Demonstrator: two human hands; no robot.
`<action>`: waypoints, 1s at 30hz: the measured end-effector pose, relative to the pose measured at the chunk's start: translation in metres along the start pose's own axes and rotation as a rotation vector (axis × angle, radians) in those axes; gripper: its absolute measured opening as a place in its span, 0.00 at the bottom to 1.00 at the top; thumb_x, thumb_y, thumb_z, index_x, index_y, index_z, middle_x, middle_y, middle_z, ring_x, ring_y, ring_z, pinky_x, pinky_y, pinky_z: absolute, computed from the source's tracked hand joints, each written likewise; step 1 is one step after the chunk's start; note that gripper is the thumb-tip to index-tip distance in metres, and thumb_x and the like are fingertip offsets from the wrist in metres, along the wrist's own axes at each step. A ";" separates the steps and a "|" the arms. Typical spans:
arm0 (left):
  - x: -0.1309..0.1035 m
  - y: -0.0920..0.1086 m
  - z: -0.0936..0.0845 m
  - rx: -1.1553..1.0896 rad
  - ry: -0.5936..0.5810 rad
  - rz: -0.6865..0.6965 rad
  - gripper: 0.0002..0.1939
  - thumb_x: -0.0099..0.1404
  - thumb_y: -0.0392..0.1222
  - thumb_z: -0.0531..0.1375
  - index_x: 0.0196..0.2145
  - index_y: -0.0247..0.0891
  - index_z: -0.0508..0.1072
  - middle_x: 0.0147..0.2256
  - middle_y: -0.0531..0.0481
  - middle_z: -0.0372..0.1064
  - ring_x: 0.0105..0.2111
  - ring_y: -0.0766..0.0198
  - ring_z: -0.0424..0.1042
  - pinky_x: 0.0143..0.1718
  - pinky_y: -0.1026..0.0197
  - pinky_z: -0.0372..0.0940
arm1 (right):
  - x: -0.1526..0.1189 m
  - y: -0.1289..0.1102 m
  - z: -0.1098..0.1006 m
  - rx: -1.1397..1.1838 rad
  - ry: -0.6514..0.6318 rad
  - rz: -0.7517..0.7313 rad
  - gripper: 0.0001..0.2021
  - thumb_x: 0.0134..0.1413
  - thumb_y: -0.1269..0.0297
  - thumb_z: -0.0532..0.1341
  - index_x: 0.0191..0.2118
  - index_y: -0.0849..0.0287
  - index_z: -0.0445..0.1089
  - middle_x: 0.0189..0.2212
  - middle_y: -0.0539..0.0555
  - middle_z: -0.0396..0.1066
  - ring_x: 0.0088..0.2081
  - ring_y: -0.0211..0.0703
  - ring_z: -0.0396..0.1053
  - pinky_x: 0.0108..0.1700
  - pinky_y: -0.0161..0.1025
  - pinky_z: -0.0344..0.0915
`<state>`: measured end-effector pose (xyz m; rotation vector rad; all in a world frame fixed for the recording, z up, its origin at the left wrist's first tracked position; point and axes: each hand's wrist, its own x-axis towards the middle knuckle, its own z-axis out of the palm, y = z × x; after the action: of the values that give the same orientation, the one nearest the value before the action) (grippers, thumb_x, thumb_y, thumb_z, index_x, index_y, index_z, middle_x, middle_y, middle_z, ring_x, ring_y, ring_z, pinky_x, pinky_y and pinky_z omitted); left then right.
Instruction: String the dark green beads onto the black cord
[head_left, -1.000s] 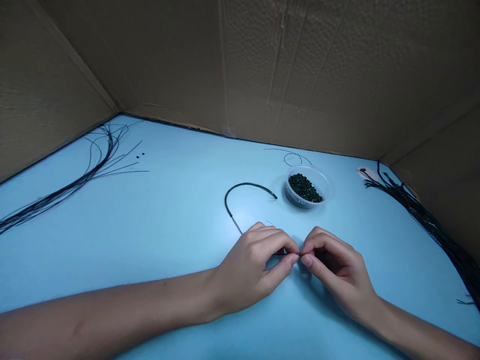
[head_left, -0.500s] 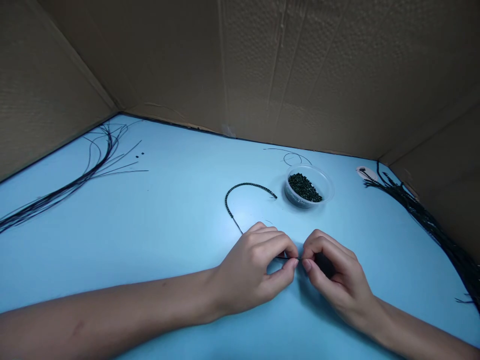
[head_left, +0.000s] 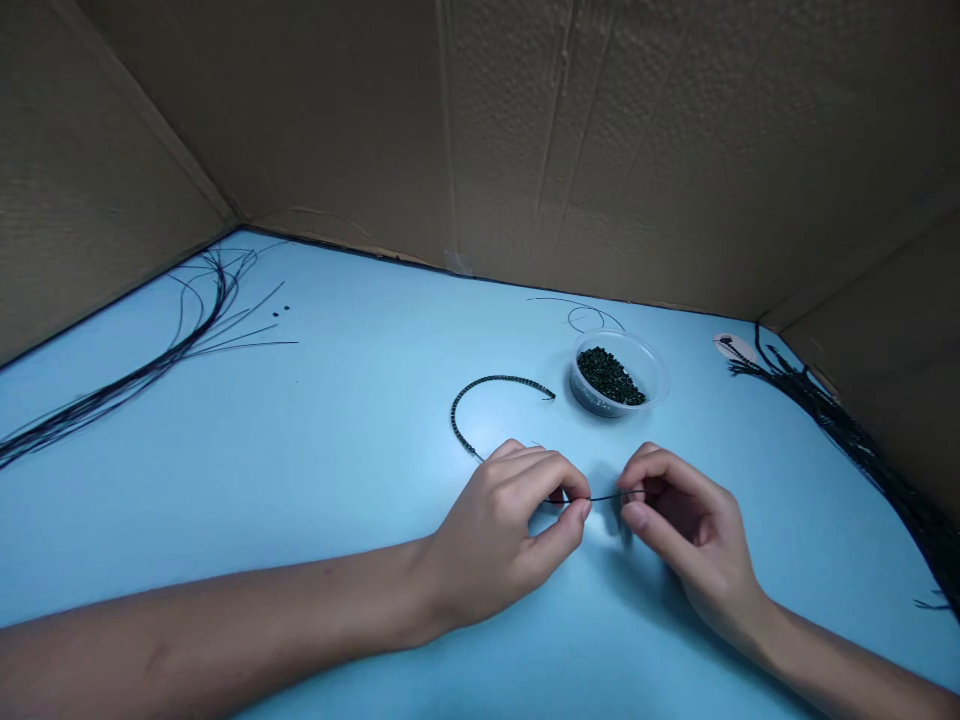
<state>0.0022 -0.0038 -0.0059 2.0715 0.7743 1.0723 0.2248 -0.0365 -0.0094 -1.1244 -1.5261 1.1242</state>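
Left hand (head_left: pixel 514 530): back upward, thumb and forefinger pinching a thin black cord (head_left: pixel 604 497), my fingers hiding part.
Right hand (head_left: pixel 697 540): curled at the cord's end; whether gripping, I cannot tell.
Dark beaded strand (head_left: pixel 454 412): curved on pale-blue tabletop (head_left: pixel 337 450) beyond my left hand.
Clear round plastic tub (head_left: pixel 657 380): dark beads (head_left: pixel 609 374) inside.
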 end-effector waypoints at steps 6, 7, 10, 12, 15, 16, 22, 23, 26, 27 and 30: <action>0.001 0.001 0.000 -0.011 -0.050 0.037 0.04 0.72 0.32 0.60 0.38 0.36 0.73 0.32 0.53 0.75 0.32 0.65 0.72 0.42 0.58 0.62 | 0.001 -0.002 0.002 -0.074 -0.088 -0.059 0.04 0.69 0.65 0.66 0.38 0.55 0.76 0.33 0.53 0.69 0.34 0.44 0.66 0.36 0.41 0.61; 0.001 0.001 0.000 -0.008 -0.050 0.037 0.04 0.72 0.32 0.60 0.38 0.36 0.73 0.32 0.53 0.74 0.32 0.64 0.72 0.42 0.58 0.62 | 0.001 -0.002 0.002 -0.072 -0.069 -0.072 0.05 0.69 0.65 0.66 0.38 0.55 0.76 0.33 0.53 0.69 0.34 0.44 0.66 0.35 0.41 0.61; 0.000 0.000 0.000 -0.004 -0.050 0.029 0.04 0.72 0.32 0.59 0.37 0.37 0.73 0.31 0.52 0.75 0.33 0.64 0.73 0.42 0.57 0.62 | 0.000 -0.001 0.000 -0.034 0.021 -0.089 0.06 0.68 0.65 0.66 0.36 0.55 0.74 0.31 0.53 0.67 0.32 0.45 0.64 0.33 0.41 0.60; 0.000 0.000 0.001 -0.004 -0.049 0.028 0.04 0.72 0.32 0.59 0.37 0.37 0.73 0.31 0.52 0.75 0.33 0.64 0.73 0.42 0.57 0.62 | 0.001 -0.001 0.000 -0.005 0.040 -0.089 0.06 0.68 0.64 0.66 0.36 0.55 0.74 0.31 0.52 0.67 0.32 0.44 0.64 0.33 0.40 0.61; -0.001 0.000 0.001 -0.001 -0.044 0.031 0.05 0.72 0.32 0.59 0.37 0.37 0.73 0.31 0.52 0.74 0.32 0.64 0.73 0.41 0.57 0.62 | 0.002 -0.001 0.000 -0.011 -0.004 -0.087 0.04 0.67 0.64 0.67 0.38 0.55 0.75 0.32 0.53 0.68 0.33 0.44 0.65 0.33 0.40 0.62; -0.001 0.000 0.001 -0.001 -0.043 0.031 0.05 0.72 0.32 0.59 0.37 0.37 0.73 0.31 0.52 0.74 0.32 0.64 0.73 0.42 0.57 0.62 | 0.002 -0.001 0.001 -0.025 -0.015 -0.087 0.04 0.67 0.64 0.68 0.38 0.55 0.76 0.32 0.53 0.68 0.33 0.45 0.65 0.34 0.40 0.62; 0.000 0.001 0.000 -0.006 -0.062 0.048 0.04 0.72 0.32 0.60 0.38 0.37 0.73 0.31 0.52 0.74 0.32 0.64 0.72 0.42 0.58 0.63 | 0.002 -0.003 0.003 -0.117 -0.096 -0.086 0.05 0.68 0.65 0.67 0.37 0.55 0.76 0.32 0.53 0.70 0.33 0.45 0.67 0.34 0.42 0.61; 0.000 0.001 0.000 -0.004 -0.066 0.051 0.04 0.72 0.32 0.60 0.38 0.36 0.73 0.32 0.52 0.75 0.32 0.64 0.72 0.42 0.58 0.63 | 0.002 -0.003 0.003 -0.122 -0.102 -0.095 0.04 0.68 0.66 0.67 0.38 0.54 0.76 0.33 0.53 0.70 0.33 0.44 0.67 0.34 0.42 0.61; 0.000 0.000 0.001 -0.002 -0.070 0.059 0.04 0.72 0.32 0.60 0.38 0.36 0.73 0.32 0.52 0.75 0.32 0.64 0.72 0.42 0.58 0.62 | 0.002 -0.005 0.002 -0.129 -0.089 -0.130 0.04 0.68 0.68 0.66 0.39 0.54 0.76 0.33 0.53 0.70 0.34 0.44 0.67 0.35 0.42 0.62; -0.001 0.000 0.001 -0.001 -0.069 0.060 0.04 0.72 0.32 0.60 0.38 0.36 0.73 0.32 0.52 0.75 0.32 0.64 0.72 0.42 0.58 0.62 | 0.002 -0.006 0.002 -0.131 -0.081 -0.140 0.04 0.68 0.68 0.66 0.38 0.54 0.76 0.33 0.53 0.69 0.35 0.44 0.67 0.36 0.42 0.62; -0.001 0.000 0.001 0.008 -0.072 0.055 0.04 0.72 0.31 0.60 0.38 0.37 0.72 0.32 0.52 0.75 0.32 0.64 0.72 0.42 0.57 0.62 | 0.002 -0.007 0.001 -0.128 -0.046 -0.151 0.06 0.68 0.68 0.66 0.36 0.54 0.76 0.33 0.53 0.68 0.34 0.45 0.66 0.35 0.42 0.61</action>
<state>0.0031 -0.0047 -0.0069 2.1371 0.6906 1.0203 0.2227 -0.0360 -0.0029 -1.0546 -1.7097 0.9675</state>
